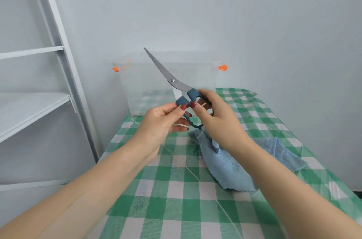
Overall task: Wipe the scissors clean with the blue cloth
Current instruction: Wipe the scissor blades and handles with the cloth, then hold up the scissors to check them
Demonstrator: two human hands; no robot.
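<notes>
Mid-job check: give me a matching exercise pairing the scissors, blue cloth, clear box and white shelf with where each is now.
1 scissors
2 blue cloth
3 clear box
4 white shelf

A crumpled on the checked tablecloth
B off the tablecloth, to its left
C held by left hand and right hand
D at the tablecloth's far end

Pairs: 1-C, 2-A, 3-D, 4-B

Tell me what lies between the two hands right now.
The scissors, by their dark blue handles: the left hand pinches one handle, the right hand holds the other, blades pointing up and away. The head view shows it.
</notes>
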